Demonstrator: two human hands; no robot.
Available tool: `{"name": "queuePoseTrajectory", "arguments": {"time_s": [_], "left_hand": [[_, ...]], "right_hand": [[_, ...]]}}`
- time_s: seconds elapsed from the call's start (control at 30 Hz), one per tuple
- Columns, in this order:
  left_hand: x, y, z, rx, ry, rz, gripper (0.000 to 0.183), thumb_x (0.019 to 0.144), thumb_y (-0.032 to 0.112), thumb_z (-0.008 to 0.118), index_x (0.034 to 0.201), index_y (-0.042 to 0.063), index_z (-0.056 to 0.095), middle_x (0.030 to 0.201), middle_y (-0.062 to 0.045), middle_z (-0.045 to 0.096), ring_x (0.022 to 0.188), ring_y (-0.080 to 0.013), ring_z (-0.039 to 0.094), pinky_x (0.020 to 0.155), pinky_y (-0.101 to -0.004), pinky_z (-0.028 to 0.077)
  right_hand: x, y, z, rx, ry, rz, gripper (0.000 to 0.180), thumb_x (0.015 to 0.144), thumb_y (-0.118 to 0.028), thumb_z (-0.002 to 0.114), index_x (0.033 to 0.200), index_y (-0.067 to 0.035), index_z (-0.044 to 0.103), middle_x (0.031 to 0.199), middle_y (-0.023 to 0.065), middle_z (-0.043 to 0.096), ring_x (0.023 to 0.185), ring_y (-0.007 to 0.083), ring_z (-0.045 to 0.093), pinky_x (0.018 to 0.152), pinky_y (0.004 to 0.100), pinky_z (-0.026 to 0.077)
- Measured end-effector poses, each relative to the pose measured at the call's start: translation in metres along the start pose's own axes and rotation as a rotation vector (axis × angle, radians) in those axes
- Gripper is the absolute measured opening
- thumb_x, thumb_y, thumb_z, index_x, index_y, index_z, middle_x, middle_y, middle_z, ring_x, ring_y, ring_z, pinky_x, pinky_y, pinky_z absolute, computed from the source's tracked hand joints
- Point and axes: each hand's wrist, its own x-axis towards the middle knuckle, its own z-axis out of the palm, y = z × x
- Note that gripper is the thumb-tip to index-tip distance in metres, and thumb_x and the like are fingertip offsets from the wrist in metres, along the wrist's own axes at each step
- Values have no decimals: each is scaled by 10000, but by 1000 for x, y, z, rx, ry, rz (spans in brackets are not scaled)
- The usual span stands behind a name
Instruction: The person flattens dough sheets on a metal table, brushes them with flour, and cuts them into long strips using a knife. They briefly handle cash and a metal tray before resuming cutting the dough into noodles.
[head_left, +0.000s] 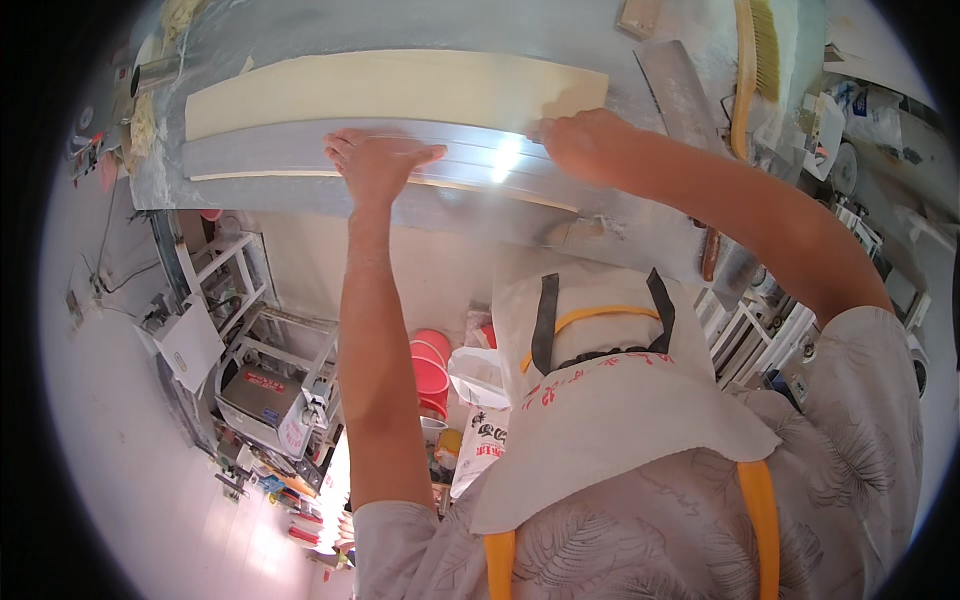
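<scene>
A long sheet of pale yellow dough (390, 82) lies flat on the grey worktop (315, 30). Over its near part rests a wide metal straightedge (262, 152) with long grooves, and a thin strip of dough shows along its near side. My left hand (377, 165) presses on the straightedge, palm down with thumb and fingers apart. My right hand (589, 142) is closed in a fist by the right end of the straightedge, at its far edge. A small dark tip pokes out of that fist; the rest of the tool is hidden by my fingers.
Right of the dough lie a broad metal blade (679, 90) and a wooden-handled bench brush (744, 82). A brown handle (710, 255) lies at the near right edge. A metal rolling tube (156, 75) is at far left. Below stand red buckets (430, 364) and a white metal frame (225, 262).
</scene>
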Motion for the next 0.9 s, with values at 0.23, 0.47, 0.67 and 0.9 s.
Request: {"name": "queuePoseTrajectory", "arguments": {"time_s": [0.23, 0.47, 0.67, 0.9], "left_hand": [[6, -1, 8, -44, 25, -64, 1024, 629, 708, 858, 1317, -22, 654, 1627, -430, 94, 1541, -566, 8, 1264, -568, 72], [4, 2, 7, -122, 26, -116, 1519, 592, 715, 886, 1491, -272, 161, 1629, -432, 71, 1558, -525, -7, 1280, -538, 66], [9, -8, 18, -83, 72, -81, 1385, 601, 759, 851, 1478, -198, 368, 1621, -441, 91, 1553, -538, 8, 1272, -570, 54], [9, 4, 4, 30, 73, -27, 1549, 485, 750, 885, 1512, -209, 232, 1585, -453, 193, 1507, -575, 174, 1265, -573, 118]], "right_hand": [[-64, 48, 34, 75, 68, -4, 136, 996, -102, 504, 1075, -7, 562, 796, 198, 675, 779, 400, 710, 675, 490, 565], [-106, 72, 47, 148, -22, 131, 109, 940, -41, 551, 1031, -9, 501, 789, 207, 680, 764, 408, 706, 657, 514, 550], [-143, 97, 70, 83, -67, 245, 127, 943, -62, 548, 1044, -8, 493, 786, 219, 682, 753, 422, 704, 669, 499, 550], [-150, 53, 29, 81, 237, 287, 216, 1041, -221, 557, 1075, -35, 454, 738, 235, 660, 739, 450, 682, 640, 559, 508]]}}
